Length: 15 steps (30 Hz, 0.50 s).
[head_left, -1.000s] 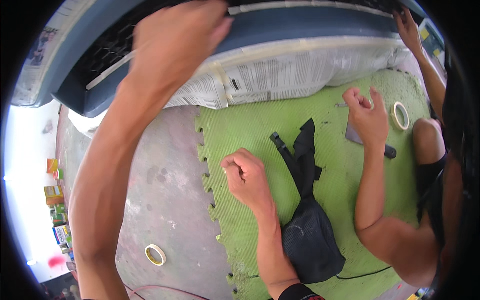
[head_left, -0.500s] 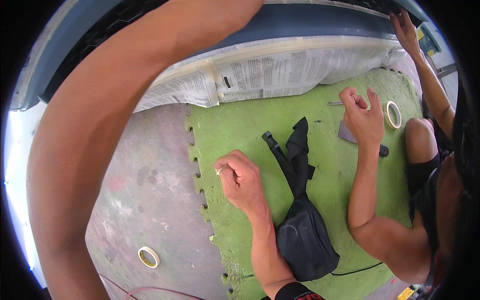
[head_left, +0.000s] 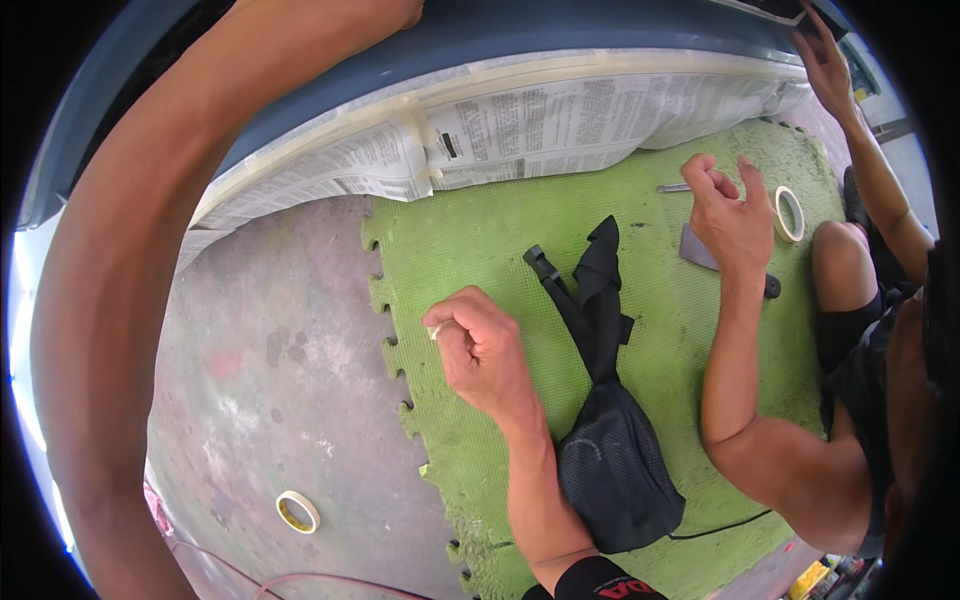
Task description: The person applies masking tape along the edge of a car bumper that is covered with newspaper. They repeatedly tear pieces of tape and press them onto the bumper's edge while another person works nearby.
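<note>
My left arm rises along the left side and bends over toward the blue-grey car body panel. Only a sliver of my left hand shows at the top edge, its fingers cut off. My right hand is closed above the green foam mat, a small cream scrap of what looks like masking tape pinched at thumb and forefinger. Beside that forearm lies a black mesh bag with straps and a buckle. Below the panel runs masking newspaper, fixed with pale tape.
A co-worker sits at right, one curled hand over the mat, another hand at the panel's end. By them lie a tape roll and a scraper. Another tape roll and a red hose lie on the floor.
My left arm has swung leftward, its upper end drawn back along the panel. My right hand keeps its pinch, barely moved. The co-worker's hand at the panel's end has lowered slightly and its fingers have straightened.
</note>
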Tool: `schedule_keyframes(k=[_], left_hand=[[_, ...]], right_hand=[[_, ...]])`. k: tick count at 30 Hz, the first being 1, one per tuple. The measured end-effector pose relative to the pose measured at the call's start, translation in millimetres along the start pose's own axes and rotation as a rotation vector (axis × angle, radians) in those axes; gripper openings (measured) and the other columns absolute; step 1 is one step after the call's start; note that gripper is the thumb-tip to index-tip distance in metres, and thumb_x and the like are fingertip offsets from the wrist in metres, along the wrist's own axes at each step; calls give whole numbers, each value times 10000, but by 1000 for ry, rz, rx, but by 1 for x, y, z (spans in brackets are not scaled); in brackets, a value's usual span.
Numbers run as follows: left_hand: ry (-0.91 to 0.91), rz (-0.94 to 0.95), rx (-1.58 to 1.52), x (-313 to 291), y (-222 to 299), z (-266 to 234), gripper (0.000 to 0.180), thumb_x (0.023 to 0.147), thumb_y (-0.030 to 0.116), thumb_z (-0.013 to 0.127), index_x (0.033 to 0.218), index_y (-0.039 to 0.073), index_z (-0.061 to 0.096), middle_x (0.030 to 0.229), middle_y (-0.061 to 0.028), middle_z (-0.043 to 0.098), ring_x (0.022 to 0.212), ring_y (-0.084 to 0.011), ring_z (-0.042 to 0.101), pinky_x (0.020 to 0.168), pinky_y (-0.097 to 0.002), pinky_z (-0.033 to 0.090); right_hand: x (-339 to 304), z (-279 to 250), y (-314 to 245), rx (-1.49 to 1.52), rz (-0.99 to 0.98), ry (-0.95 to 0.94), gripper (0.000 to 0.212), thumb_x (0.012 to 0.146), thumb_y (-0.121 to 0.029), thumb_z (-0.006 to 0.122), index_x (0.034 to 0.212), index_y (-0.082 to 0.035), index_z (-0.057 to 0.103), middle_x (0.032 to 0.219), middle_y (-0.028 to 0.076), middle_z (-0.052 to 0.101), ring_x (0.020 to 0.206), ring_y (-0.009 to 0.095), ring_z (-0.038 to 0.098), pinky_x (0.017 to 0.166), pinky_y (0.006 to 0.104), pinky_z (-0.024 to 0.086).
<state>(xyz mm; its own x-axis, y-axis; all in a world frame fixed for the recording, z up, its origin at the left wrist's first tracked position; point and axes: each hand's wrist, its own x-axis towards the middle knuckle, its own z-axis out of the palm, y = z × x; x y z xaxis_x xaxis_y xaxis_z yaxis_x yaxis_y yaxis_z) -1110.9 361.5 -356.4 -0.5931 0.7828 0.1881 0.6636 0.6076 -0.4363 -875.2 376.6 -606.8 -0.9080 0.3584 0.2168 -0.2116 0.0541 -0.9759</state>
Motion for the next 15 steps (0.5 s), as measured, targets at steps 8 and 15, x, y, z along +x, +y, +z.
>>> schedule_keyframes(k=[8,15], left_hand=[[49,-363,-295,-131,-7,18,417,1072,422,746,926,32,781,746,-157,739,648,-258,705,660,-370,551],[-218,-847,-558,-464,118,16,182,963,59,797,1129,2,749,961,-135,740,843,-289,706,764,-398,554]], right_hand=[[1,-7,8,-31,23,94,255,944,133,569,1091,15,742,954,64,675,787,116,593,712,273,485],[-7,14,13,150,95,248,216,995,60,704,1197,-17,701,1028,45,676,751,113,601,683,259,504]])
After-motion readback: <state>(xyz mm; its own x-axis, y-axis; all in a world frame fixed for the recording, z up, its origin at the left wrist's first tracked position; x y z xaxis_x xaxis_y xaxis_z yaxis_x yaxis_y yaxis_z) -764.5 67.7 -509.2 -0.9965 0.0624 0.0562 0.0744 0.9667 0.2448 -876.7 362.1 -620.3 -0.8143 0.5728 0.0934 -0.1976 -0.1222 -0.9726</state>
